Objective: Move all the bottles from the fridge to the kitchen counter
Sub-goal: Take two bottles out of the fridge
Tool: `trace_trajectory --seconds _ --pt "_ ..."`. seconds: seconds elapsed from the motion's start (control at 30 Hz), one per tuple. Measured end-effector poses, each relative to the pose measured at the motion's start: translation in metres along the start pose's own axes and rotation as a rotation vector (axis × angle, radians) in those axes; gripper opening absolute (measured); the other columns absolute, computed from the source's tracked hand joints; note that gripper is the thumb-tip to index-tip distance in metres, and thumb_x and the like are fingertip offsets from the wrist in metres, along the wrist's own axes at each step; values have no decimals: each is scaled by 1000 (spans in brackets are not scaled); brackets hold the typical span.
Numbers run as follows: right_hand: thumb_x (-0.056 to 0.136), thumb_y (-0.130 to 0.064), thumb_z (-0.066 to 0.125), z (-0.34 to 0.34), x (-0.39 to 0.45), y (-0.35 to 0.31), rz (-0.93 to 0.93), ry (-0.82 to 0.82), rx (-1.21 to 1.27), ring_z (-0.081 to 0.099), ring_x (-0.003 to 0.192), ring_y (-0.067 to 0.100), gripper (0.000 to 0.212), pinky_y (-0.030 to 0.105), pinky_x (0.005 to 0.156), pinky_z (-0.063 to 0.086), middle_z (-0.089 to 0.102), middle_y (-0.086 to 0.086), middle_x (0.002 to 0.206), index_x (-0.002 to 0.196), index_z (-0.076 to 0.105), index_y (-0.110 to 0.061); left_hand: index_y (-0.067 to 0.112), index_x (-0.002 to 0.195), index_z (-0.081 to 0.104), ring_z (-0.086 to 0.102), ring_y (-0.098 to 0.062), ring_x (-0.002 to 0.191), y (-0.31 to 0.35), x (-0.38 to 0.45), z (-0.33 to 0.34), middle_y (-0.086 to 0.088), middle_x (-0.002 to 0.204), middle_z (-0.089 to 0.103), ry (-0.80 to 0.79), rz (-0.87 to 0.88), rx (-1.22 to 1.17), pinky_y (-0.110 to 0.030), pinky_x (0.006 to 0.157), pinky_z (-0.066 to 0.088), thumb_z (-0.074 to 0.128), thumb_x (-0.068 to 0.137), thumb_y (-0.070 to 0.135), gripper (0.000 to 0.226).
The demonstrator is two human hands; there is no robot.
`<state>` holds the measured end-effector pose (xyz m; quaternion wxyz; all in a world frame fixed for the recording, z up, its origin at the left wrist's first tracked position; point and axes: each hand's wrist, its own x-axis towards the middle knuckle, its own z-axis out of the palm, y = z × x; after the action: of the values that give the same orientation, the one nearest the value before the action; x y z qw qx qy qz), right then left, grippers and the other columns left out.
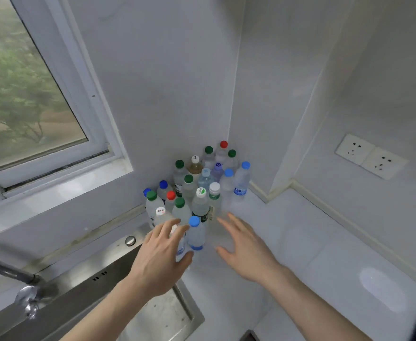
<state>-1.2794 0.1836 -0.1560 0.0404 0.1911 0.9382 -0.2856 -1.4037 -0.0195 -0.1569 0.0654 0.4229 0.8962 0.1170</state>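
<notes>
Looking down on a white tiled kitchen counter (300,242) running into a corner, a steel sink (128,303) and curved tap (7,271) lying nearest on the left. Both bare forearms are reaching forward. The left hand (160,257) is hovering with fingers spread, its thumb and fingertips beside a clear blue-capped bottle (196,233); whether they are touching it cannot be told. The right hand (245,247) is hanging palm-down, fingers splayed, gripping nothing. Just beyond the fingertips, a cluster of clear plastic bottles (199,183) is standing upright on the counter, packed into the corner, caps green, blue, red and white. Farther off, a window (29,89) is showing blurred foliage left; wall sockets (369,156) are sitting right.
</notes>
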Motion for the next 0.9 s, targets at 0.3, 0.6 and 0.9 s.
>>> trace_trajectory --seconds 0.3,0.6,0.9 --pt "100 -56 52 30 -164 10 323 263 94 -6 158 7 74 29 128 8 -6 -19 170 162 15 -41 40 156 25 10 -25 157 58 -35 31 4 171 6 -152 418 -1 -43 126 12 22 94 72 70" --pt "99 -61 50 55 -337 9 633 489 143 -13 157 9 77 36 130 4 -13 -20 169 162 9 -45 39 160 19 -16 -21 156 165 -93 51 6 170 -15 -242 825 -11 -41 126 -9 17 96 71 72" --pt "99 -64 46 76 -532 1 908 729 190 -18 156 11 76 43 130 8 -15 -21 168 162 6 -45 42 161 14 -24 -11 154 314 -205 62 13 167 -23 -303 1201 -38 -37 125 -15 21 101 68 66"
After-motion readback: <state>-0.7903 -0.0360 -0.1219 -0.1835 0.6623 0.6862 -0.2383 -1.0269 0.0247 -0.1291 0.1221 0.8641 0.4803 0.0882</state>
